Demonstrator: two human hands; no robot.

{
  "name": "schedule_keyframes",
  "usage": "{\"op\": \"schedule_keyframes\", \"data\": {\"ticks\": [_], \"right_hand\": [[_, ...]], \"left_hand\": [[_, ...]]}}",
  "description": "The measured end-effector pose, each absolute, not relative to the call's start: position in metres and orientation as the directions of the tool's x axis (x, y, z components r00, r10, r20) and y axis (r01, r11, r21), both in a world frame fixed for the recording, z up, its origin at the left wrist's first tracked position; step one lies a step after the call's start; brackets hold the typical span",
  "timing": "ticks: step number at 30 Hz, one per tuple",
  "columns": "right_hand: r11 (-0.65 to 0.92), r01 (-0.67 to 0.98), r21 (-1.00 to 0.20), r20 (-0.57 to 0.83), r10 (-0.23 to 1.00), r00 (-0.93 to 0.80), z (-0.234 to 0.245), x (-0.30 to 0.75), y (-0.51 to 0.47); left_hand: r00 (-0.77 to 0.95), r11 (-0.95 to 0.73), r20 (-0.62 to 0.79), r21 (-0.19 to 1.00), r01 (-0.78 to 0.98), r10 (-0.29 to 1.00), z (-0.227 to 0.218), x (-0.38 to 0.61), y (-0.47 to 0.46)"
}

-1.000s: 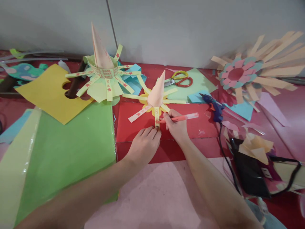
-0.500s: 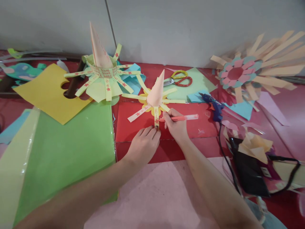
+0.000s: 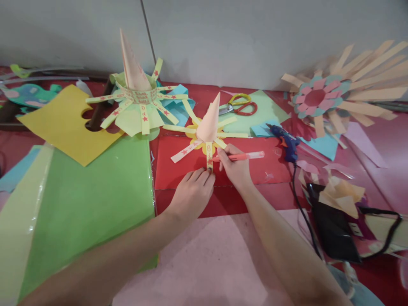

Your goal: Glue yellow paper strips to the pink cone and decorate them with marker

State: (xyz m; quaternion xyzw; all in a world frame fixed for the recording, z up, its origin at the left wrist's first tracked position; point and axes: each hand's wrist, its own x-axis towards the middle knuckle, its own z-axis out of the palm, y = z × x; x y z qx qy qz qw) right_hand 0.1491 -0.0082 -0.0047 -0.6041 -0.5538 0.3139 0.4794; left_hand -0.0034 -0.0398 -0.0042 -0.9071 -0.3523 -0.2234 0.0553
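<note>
On a red board (image 3: 178, 170) stands a pale pink paper cone (image 3: 208, 123) on a yellow flower-shaped base (image 3: 193, 129), with several paper strips fanning out. The strip pointing toward me (image 3: 209, 151) bears red letters and a star. My left hand (image 3: 194, 191) pinches the near end of that strip between its fingertips. In my right hand (image 3: 235, 168) is a red pen (image 3: 251, 156), its tip at the star on the strip. Further back on the left rises a finished-looking larger cone (image 3: 134, 72) with a lettered band and starred strips around it.
Scissors (image 3: 240, 106) lie on green paper behind the cone. A blue glue gun (image 3: 287, 142) with a black cord is to the right, near a black pouch (image 3: 334, 229). Green sheets (image 3: 95, 204) and yellow paper (image 3: 70, 127) lie left. A fringed paper flower (image 3: 338, 100) leans at back right.
The pen's rear end has shifted very slightly, while its tip stays at the star. Both hands keep almost the same place.
</note>
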Motion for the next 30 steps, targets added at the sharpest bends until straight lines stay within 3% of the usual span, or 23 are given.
{"op": "schedule_keyframes", "data": {"ticks": [30], "right_hand": [[0.065, 0.358, -0.932, 0.141, 0.972, 0.189, -0.0049, 0.149, -0.0081]], "left_hand": [[0.641, -0.739, 0.458, 0.052, 0.672, 0.615, -0.0044, -0.0034, -0.0399]]}}
